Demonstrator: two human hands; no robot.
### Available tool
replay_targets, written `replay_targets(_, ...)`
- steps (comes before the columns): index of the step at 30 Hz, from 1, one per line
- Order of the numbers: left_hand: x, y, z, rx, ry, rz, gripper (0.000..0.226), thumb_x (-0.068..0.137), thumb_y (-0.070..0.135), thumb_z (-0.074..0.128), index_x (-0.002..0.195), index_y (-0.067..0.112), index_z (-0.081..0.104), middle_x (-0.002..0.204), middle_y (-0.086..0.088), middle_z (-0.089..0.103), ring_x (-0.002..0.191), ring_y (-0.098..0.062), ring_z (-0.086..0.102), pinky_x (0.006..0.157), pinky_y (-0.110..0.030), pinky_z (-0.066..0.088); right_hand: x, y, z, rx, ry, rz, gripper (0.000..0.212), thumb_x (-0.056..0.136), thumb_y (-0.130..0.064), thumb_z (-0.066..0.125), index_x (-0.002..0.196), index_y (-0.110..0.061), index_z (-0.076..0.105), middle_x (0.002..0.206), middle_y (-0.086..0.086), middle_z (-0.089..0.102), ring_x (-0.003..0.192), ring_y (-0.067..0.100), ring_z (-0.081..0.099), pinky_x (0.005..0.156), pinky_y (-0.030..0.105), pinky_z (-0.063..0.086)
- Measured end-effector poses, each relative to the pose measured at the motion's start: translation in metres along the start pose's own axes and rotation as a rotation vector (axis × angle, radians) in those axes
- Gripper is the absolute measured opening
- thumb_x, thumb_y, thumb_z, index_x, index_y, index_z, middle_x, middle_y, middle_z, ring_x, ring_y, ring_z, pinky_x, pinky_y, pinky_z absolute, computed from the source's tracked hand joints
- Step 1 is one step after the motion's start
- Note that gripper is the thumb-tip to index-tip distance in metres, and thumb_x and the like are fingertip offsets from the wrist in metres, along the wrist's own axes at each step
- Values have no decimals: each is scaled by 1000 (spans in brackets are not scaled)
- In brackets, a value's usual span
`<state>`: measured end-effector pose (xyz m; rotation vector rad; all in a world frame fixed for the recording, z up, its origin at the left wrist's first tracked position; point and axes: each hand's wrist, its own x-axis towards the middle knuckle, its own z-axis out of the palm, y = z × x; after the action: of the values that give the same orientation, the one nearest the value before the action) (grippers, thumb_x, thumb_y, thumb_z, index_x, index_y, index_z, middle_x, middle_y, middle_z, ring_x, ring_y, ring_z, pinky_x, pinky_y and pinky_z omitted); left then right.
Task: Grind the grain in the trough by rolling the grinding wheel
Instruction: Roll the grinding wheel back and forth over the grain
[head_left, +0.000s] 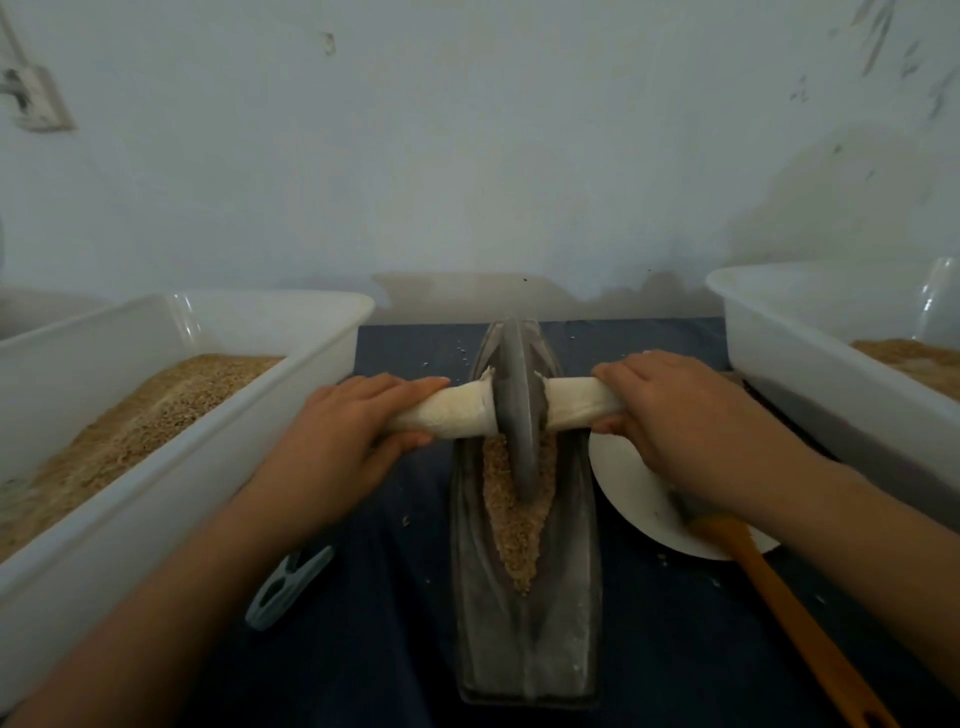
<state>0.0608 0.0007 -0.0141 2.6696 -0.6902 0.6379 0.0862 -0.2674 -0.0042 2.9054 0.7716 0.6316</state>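
A grey boat-shaped trough (566, 613) lies lengthwise in front of me on a dark blue cloth. Tan grain (514, 540) fills its groove in the near half. A grey grinding wheel (517, 415) stands upright in the groove, toward the far half of the trough. A cloth-wrapped handle runs through the wheel on both sides. My left hand (343, 431) is closed around the left handle (452, 413). My right hand (670, 415) is closed around the right handle (576, 402).
A white tub (156, 499) of grain stands at the left, another white tub (810, 384) at the right. A white plate (634, 499) with an orange wooden spoon (779, 603) lies right of the trough. A grey plastic piece (285, 587) lies to the left. A wall stands behind.
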Motion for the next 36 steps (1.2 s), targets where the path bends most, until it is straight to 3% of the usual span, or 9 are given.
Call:
replay_targets(5,-9,-2,-30,-317,-305,-54,44,83,39,62,125,48,51,110,18,66,104,-2,59,92,-31,47,-10,3,-37,109,-268,-73,31,86,-57,47,103,-32,52,93,-10,57,84,7,53,73,26,42)
replay_targets(8,-15,-1,-44,-457,-432,-54,44,80,43,62,121,53,52,111,21,66,104,1,61,90,-22,48,-19,1,-53,159,-355,-129,24,82,-64,44,84,-39,45,78,-9,56,69,3,52,62,21,39)
replay_targets(12,-12,1,-30,-291,-251,-30,42,82,41,63,122,49,51,110,17,66,103,-3,60,90,-30,48,-12,1,-34,74,-237,-58,30,87,-57,44,101,-31,51,90,-9,57,80,8,54,72,28,45)
replay_targets(15,-5,4,-9,-37,-39,-2,47,86,21,64,129,32,50,111,2,65,100,-20,60,87,-40,47,0,1,-12,79,-96,12,33,92,-44,47,117,-24,51,111,-3,58,98,15,53,85,30,43)
replay_targets(19,1,4,1,76,10,-24,51,86,20,64,135,24,48,114,-2,63,102,-22,57,89,-44,44,2,1,0,20,13,9,39,94,-38,47,128,-19,45,124,1,54,110,17,48,89,26,32)
replay_targets(23,-4,4,-15,-116,-129,-56,48,85,29,62,128,42,46,108,11,62,100,-10,58,89,-31,44,-4,1,-19,39,-137,-29,36,89,-50,50,115,-24,50,108,-5,56,97,13,51,78,25,37)
replay_targets(29,-16,-1,-46,-440,-513,-109,43,79,52,58,122,52,52,111,18,66,103,-4,62,93,-35,49,-19,-1,-58,131,-321,-132,35,80,-64,42,99,-36,52,81,-9,57,70,4,51,64,22,41)
replay_targets(33,-12,1,-30,-300,-278,-88,41,83,49,59,124,46,52,112,16,66,104,-4,60,94,-34,47,-12,-1,-38,97,-224,-67,34,86,-55,45,107,-30,53,93,-9,58,83,9,54,72,26,42)
replay_targets(36,-5,4,-6,-40,-58,-36,45,88,26,60,132,30,49,113,3,63,103,-19,57,90,-40,44,-2,-1,-12,92,-72,12,36,93,-41,48,123,-22,49,115,-1,57,103,16,50,84,28,38)
